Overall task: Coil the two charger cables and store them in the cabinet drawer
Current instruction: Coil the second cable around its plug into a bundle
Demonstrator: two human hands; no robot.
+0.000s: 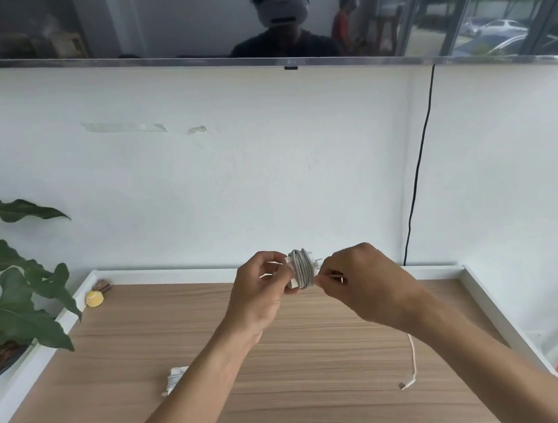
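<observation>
My left hand (pixel 261 287) grips a white charger block with its grey-white cable (pixel 301 269) wound tightly around it, held above the wooden cabinet top (pixel 321 362). My right hand (pixel 360 282) pinches the loose end of that cable just right of the coil. A second white charger with its cable coiled (pixel 175 377) lies on the cabinet top, partly hidden behind my left forearm. A loose white cable end with a plug (pixel 411 366) trails on the wood below my right arm. No drawer is in view.
A leafy potted plant (pixel 11 301) stands at the left edge. A small yellow object (pixel 94 298) sits in the back left corner. A raised white rim (pixel 486 296) borders the top. A black cord (pixel 417 169) hangs down the wall from the screen above.
</observation>
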